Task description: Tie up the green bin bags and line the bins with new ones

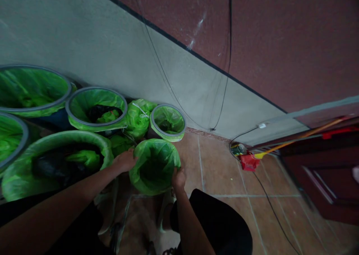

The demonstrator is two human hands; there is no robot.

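Your left hand (126, 160) and right hand (178, 178) grip the green liner (153, 187), spread open but apparently lacking the neighbouring bin's (171, 137) grey ring (168, 105).

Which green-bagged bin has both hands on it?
The small, round bin lined with green plastic: the left hand and right hand hold opposite sides of its rim; no hand holds the other green-lined bins.

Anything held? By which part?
Left hand and right hand hold the small round bin lined with translucent green plastic, by opposite sides of its rim.
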